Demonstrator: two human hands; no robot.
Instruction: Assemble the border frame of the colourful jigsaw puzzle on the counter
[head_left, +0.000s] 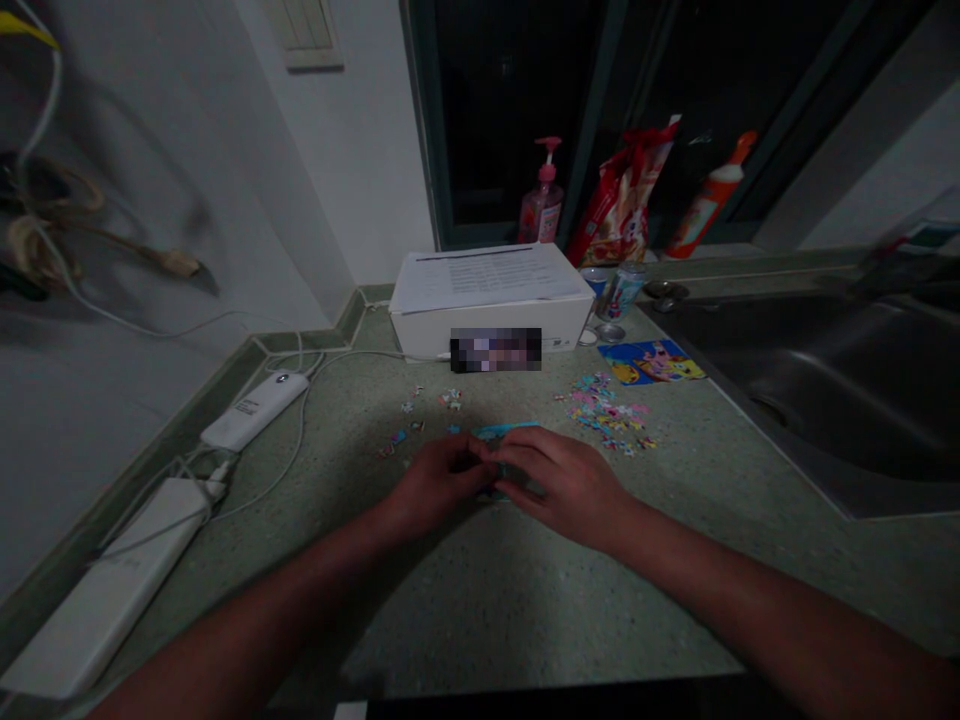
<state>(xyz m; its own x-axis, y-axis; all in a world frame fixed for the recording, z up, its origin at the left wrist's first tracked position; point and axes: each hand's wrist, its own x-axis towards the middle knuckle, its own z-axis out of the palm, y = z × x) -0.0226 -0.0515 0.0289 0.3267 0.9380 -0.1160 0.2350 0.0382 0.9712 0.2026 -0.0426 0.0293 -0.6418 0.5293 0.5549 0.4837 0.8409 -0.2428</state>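
Note:
My left hand (439, 482) and my right hand (562, 485) meet at the middle of the speckled green countertop (480, 610). Their fingertips close together over small jigsaw pieces, which they mostly hide. A blue strip of joined jigsaw pieces (506, 431) shows just beyond my fingers. Farther right lies a colourful scatter of loose pieces (604, 412), and a sparser group (429, 412) lies to the left. Beyond them is a cartoon picture card (651, 362). My left fingers pinch a small piece, while my right hand's grip is unclear.
A white box (491, 300) topped with a printed sheet stands at the back, before a pink pump bottle (544, 195) and a red bag (622, 195). A steel sink (795, 400) lies right. White power adapters (255, 410) and cables run along the left wall.

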